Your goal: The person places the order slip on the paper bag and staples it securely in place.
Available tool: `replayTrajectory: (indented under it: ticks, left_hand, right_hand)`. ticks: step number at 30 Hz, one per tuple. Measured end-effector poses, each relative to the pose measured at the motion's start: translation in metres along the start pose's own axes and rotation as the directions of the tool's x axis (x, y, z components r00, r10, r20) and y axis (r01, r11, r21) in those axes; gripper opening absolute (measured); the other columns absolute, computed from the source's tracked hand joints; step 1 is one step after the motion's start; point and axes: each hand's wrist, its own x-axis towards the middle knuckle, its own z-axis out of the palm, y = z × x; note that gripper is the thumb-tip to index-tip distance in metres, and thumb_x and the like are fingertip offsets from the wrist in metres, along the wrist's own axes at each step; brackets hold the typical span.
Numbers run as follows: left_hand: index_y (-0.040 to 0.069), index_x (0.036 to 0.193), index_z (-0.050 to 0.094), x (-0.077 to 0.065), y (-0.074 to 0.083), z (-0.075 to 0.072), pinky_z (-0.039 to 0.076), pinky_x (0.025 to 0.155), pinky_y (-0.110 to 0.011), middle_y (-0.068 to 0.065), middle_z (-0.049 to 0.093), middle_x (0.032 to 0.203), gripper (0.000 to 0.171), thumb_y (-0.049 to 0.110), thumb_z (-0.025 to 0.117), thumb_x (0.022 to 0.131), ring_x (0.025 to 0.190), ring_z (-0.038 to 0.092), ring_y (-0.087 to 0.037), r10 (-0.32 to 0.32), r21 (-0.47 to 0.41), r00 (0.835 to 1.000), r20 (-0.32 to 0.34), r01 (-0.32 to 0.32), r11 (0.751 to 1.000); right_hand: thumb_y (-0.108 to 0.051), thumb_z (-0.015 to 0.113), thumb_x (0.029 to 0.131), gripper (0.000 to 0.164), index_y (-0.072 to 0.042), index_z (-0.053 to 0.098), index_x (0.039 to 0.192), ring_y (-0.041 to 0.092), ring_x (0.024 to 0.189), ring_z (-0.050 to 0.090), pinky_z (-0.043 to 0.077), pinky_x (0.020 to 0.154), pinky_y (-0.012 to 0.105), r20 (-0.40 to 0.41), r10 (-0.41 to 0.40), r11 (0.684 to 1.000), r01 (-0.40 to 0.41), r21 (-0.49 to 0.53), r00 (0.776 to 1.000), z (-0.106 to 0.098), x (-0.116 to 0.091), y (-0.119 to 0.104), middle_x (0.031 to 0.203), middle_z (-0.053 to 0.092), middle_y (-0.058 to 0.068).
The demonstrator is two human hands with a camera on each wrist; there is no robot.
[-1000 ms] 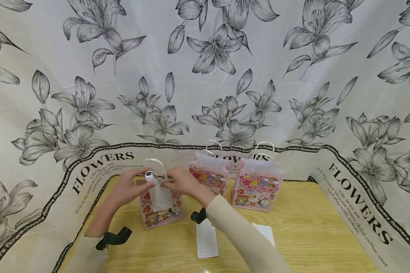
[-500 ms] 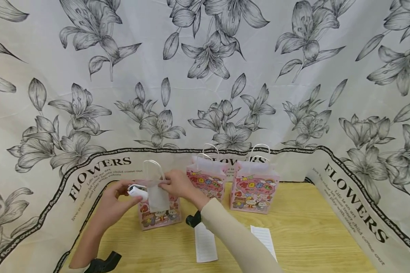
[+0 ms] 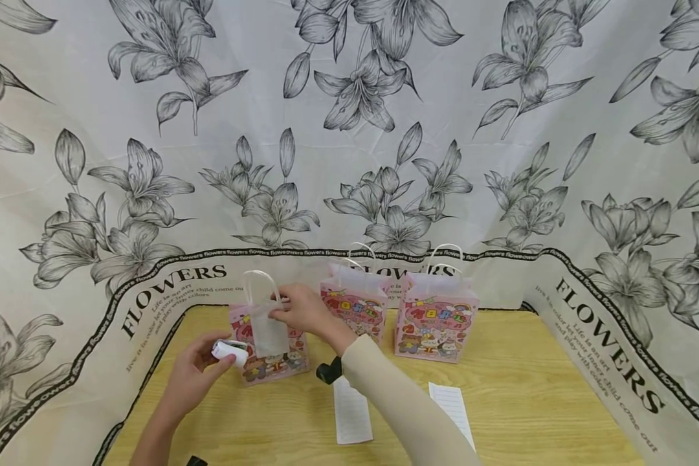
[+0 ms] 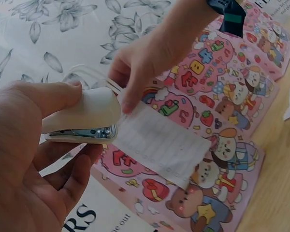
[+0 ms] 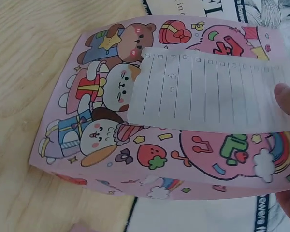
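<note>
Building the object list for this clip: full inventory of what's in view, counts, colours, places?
gift bags: 3, printed pink, one left, two at its right
paper slips: 3, white, one against left bag, two on table
stapler: 1, white, in left hand
table: 1, light wood, beneath
cloth: white with black flowers, behind and at sides
wrist devices: 2, black, one per arm
sleeve: 1, cream, right arm
left hand: 1, bare, holding stapler
right hand: 1, bare, pinching slip at left bag's top
</note>
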Motion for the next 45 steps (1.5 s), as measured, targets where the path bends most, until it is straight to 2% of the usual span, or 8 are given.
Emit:
replayTrajectory:
  ticks: [5, 8, 13, 18, 25, 29, 36, 45]
  left_hand:
    - [-0.011, 0.120, 0.058, -0.009, -0.008, 0.003, 0.054, 0.067, -0.023, -0.006, 0.064, 0.102, 0.033, -0.008, 0.066, 0.088, 0.084, 0.061, -0.011, -0.003, -0.031, 1.000, -0.019, 0.002, 1.000]
    - [-0.011, 0.113, 0.060, -0.011, -0.011, 0.002, 0.054, 0.068, -0.023, -0.010, 0.064, 0.107, 0.025, -0.009, 0.064, 0.089, 0.085, 0.062, -0.012, -0.009, -0.060, 1.000, -0.024, 0.008, 0.998]
    - [-0.014, 0.108, 0.058, -0.016, -0.020, 0.004, 0.053, 0.071, -0.021, -0.018, 0.063, 0.115, 0.018, -0.011, 0.060, 0.090, 0.090, 0.063, -0.011, 0.007, -0.132, 1.000, -0.023, -0.010, 0.991]
    - [-0.017, 0.111, 0.059, -0.026, -0.031, 0.012, 0.053, 0.071, -0.020, -0.024, 0.059, 0.119, 0.020, -0.012, 0.059, 0.091, 0.098, 0.062, -0.007, 0.025, -0.105, 0.999, -0.044, -0.030, 0.994]
    - [-0.012, 0.109, 0.066, -0.032, -0.038, 0.022, 0.049, 0.058, -0.021, -0.008, 0.068, 0.105, 0.017, -0.007, 0.057, 0.094, 0.077, 0.061, -0.005, 0.026, -0.034, 0.997, -0.077, -0.028, 0.999]
    - [-0.013, 0.116, 0.062, -0.037, -0.040, 0.027, 0.053, 0.060, -0.025, -0.003, 0.067, 0.111, 0.027, -0.005, 0.064, 0.090, 0.079, 0.064, -0.007, -0.082, -0.055, 0.994, -0.068, 0.079, 0.995]
    - [-0.012, 0.119, 0.060, -0.048, -0.044, 0.036, 0.057, 0.066, -0.029, -0.026, 0.058, 0.115, 0.040, -0.008, 0.073, 0.081, 0.083, 0.066, -0.009, -0.260, -0.090, 0.965, -0.036, 0.256, 0.962]
    - [-0.004, 0.105, 0.067, -0.054, -0.055, 0.044, 0.053, 0.068, -0.026, -0.020, 0.064, 0.109, 0.031, -0.005, 0.079, 0.076, 0.084, 0.063, -0.010, -0.209, 0.019, 0.976, -0.065, 0.211, 0.977]
  right_hand:
    - [-0.038, 0.076, 0.085, 0.049, -0.009, 0.061, 0.121, 0.014, 0.102, 0.059, 0.050, 0.083, 0.028, -0.134, -0.127, 0.965, 0.091, -0.245, 0.983, -0.013, -0.011, -0.012, 0.115, 0.061, 0.001]
    - [-0.038, 0.075, 0.085, 0.051, -0.008, 0.059, 0.123, 0.015, 0.105, 0.058, 0.051, 0.083, 0.029, -0.203, -0.209, 0.944, 0.143, -0.299, 0.957, -0.023, -0.017, -0.020, 0.119, 0.058, 0.003]
    - [-0.032, 0.075, 0.086, 0.037, -0.009, 0.065, 0.114, 0.015, 0.103, 0.059, 0.051, 0.080, 0.026, -0.241, -0.275, 0.943, 0.213, -0.254, 0.931, -0.036, -0.034, -0.028, 0.117, 0.060, 0.003]
    - [-0.022, 0.074, 0.087, 0.024, -0.010, 0.068, 0.107, 0.015, 0.093, 0.062, 0.051, 0.074, 0.025, -0.251, -0.313, 0.946, 0.277, -0.168, 0.916, -0.039, -0.059, -0.026, 0.108, 0.064, 0.001]
    - [-0.015, 0.072, 0.089, 0.016, -0.011, 0.068, 0.105, 0.009, 0.076, 0.062, 0.051, 0.064, 0.021, -0.240, -0.218, 0.975, 0.202, -0.090, 0.946, -0.036, -0.099, -0.011, 0.093, 0.066, 0.001]
    - [-0.015, 0.070, 0.091, 0.008, -0.013, 0.071, 0.099, 0.003, 0.072, 0.060, 0.050, 0.063, 0.019, -0.221, -0.171, 0.985, 0.163, -0.053, 0.960, -0.030, -0.119, 0.001, 0.087, 0.068, -0.003]
    - [-0.015, 0.069, 0.091, 0.005, -0.013, 0.074, 0.092, -0.003, 0.065, 0.055, 0.046, 0.059, 0.013, -0.170, -0.073, 0.997, 0.070, -0.025, 0.983, -0.019, -0.146, 0.021, 0.077, 0.066, -0.009]
    - [-0.014, 0.067, 0.093, 0.006, -0.015, 0.071, 0.089, -0.002, 0.066, 0.057, 0.049, 0.060, 0.017, -0.107, 0.043, 0.993, -0.031, 0.114, 0.993, -0.007, -0.174, 0.049, 0.077, 0.065, -0.010]
